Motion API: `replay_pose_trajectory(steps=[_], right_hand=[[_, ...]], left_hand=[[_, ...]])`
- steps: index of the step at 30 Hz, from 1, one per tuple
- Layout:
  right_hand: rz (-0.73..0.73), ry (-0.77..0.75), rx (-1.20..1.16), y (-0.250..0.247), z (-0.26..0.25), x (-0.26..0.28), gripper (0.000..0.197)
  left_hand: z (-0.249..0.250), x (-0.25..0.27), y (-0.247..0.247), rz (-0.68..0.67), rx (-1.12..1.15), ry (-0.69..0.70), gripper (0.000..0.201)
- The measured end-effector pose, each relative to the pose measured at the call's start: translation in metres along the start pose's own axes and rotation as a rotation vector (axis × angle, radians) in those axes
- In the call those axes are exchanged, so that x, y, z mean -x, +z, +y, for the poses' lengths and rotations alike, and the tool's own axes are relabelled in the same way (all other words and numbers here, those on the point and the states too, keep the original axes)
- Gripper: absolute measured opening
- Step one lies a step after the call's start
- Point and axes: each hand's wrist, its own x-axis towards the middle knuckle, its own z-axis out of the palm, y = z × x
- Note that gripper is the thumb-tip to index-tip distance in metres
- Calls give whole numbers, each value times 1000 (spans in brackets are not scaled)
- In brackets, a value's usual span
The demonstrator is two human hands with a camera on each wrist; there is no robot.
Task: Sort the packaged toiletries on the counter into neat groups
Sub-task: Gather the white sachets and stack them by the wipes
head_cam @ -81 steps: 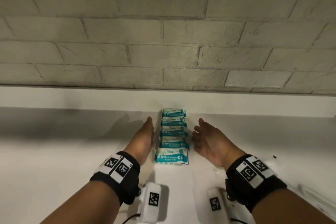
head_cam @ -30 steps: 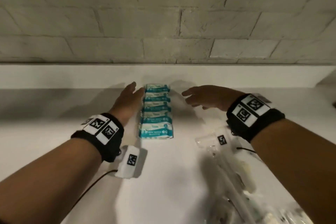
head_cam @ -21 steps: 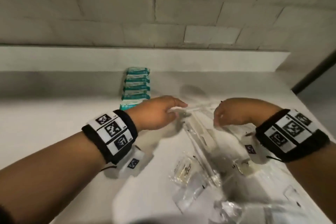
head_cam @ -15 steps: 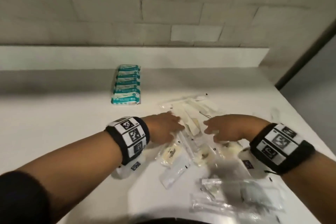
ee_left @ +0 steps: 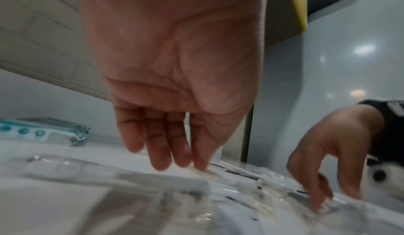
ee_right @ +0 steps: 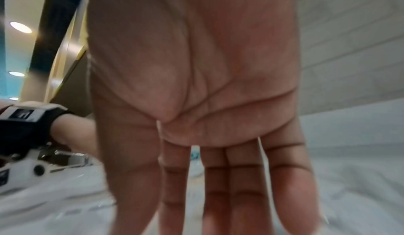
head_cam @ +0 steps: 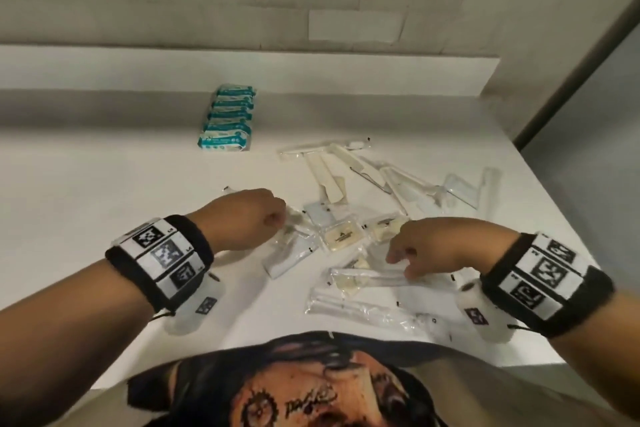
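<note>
Neither grip holds anything: left hand [head_cam: 249, 218] and right hand [head_cam: 433, 246] spread fingertips-down on loose clear packets [head_cam: 349, 281] mid-desk [head_cam: 104, 184]; slick overlapping film could slide, scattering piles

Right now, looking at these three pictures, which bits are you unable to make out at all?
- Clear packets: head view, print too small to read.
- Left hand: its fingertips are hidden behind its knuckles in the head view and blurred in the left wrist view, so grip is unclear.
- Right hand: fills the right wrist view, hiding the packets beneath.
- Teal wipes row: labels too small; cut by the frame edge in the left wrist view.
</note>
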Motion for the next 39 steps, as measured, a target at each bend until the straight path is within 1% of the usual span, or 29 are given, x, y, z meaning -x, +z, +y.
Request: replay_pose_trajectory(steps=[1, 3, 5, 6, 7, 9, 10, 11, 12, 14, 16, 17, 18, 19, 20, 21, 22, 24, 25, 27, 28, 29, 31, 33, 34, 35, 37, 39], right_hand=[[16, -15, -1, 4, 2, -4, 32], [112, -5, 10, 5, 12, -11, 27], [206, 20, 14, 0, 24, -10, 21], [230, 11, -14, -2, 30, -6, 18], [224, -14, -39, -2, 35, 0, 15], [110, -48, -19, 3, 37, 12, 10], [45, -60, 10, 9, 36, 17, 13], [9, -69, 42, 15, 35, 18, 19], [13, -80, 55, 21, 37, 18, 24], [91, -105, 61, 22, 41, 12, 27], [181, -99, 57, 18, 50, 10, 19], [236, -92, 31, 16, 54, 12, 23], [288, -90, -15, 15, 58, 13, 25], [324, -76, -52, 16, 62, 15, 21], [341, -63, -70, 18, 67, 18, 15], [342, -36, -63, 18, 71, 20, 17], [341, -14, -64, 20, 80, 22, 20], [362, 44, -116, 20, 96, 26, 21], [386, 81, -155, 18, 106, 31, 21], [428, 159, -229, 15, 127, 38, 20], [429, 183, -260, 16, 136, 40, 20], [420, 201, -279, 17, 143, 43, 19], [399, 215, -272, 22, 155, 49, 17], [372, 270, -229, 29, 162, 53, 14], [346, 307, -208, 33, 163, 53, 17], [299, 355, -188, 37, 162, 54, 27], [227, 396, -177, 47, 158, 51, 45], [251, 400, -212, 59, 152, 45, 56]], left_hand=[[6, 1, 4, -58, 30, -8, 17], [16, 1, 11, -120, 36, -68, 19], [21, 0, 15, -114, 22, -156, 19], [22, 1, 16, -98, 13, -197, 17], [23, 1, 17, -82, 4, -239, 15], [27, 3, 19, -75, -18, -305, 13], [31, 4, 21, -84, -30, -331, 16], [34, 4, 23, -90, -35, -346, 20], [39, 3, 26, -86, -26, -352, 23], [45, 2, 29, -53, -3, -370, 28], [54, 0, 32, -13, 3, -393, 29], [61, -1, 33, 26, 6, -388, 26], [69, -2, 33, 82, 11, -360, 22], [79, -2, 32, 138, 24, -305, 16], [93, -1, 30, 173, 48, -225, 10], [108, -1, 29, 173, 73, -122, 8], [125, -3, 29, 135, 93, -14, 10], [159, -8, 33, 1, 81, 154, 18], [175, -13, 40, -64, 58, 207, 26], [199, -25, 57, -176, -1, 231, 47], [205, -29, 65, -202, -29, 204, 55], [207, -34, 71, -197, -44, 169, 58], [201, -42, 73, -137, -30, 85, 52], [185, -49, 65, -116, -17, -4, 41], [176, -53, 60, -124, -23, -48, 35], [170, -56, 53, -140, -42, -81, 31], [162, -60, 42, -185, -85, -130, 27], [163, -65, 37, -204, -104, -163, 26]])
